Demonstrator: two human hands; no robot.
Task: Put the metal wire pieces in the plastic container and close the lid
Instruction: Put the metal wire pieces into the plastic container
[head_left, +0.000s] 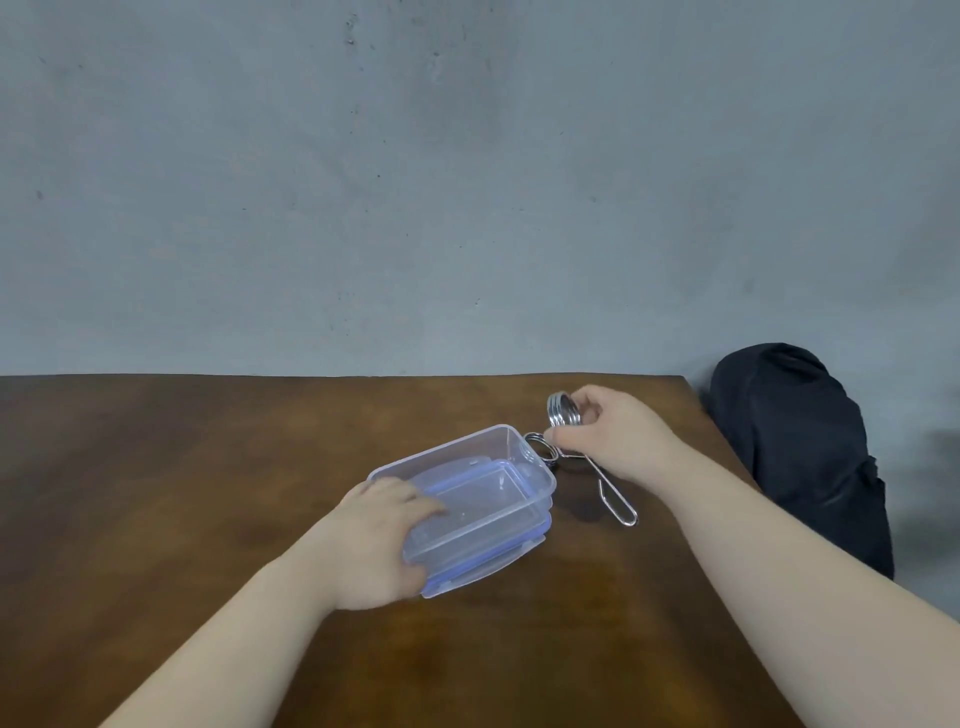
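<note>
- One wooden table (182, 493) fills the lower part of the view, with two bare forearms reaching over it from the near edge.
- One clear plastic container (483, 483) sits open on the table, roughly mid-table; it rests on top of its one blue-trimmed lid (488, 569), which lies flat beneath it. I see nothing inside the container.
- The left hand (374, 545) is clamped on the container's near-left corner, fingers (415, 506) curled over the rim into the box and the thumb against the outer wall by the lid.
- Just right of the container, a metal wire piece (615, 501) lies on the table as a long narrow loop; its far end runs up to a small coil (540, 448) touching the container's far-right corner.
- The right hand (618, 436), beyond and right of the container, is closed around a coiled wire ring (563, 410), pinched between thumb and fingers above the small coil.
- I count two wire pieces at least; whether the held ring joins the one lying down I cannot tell.
- One black bag (800, 447) sits off the table's right edge, well apart from the container.
- One grey wall (467, 182) stands behind.
</note>
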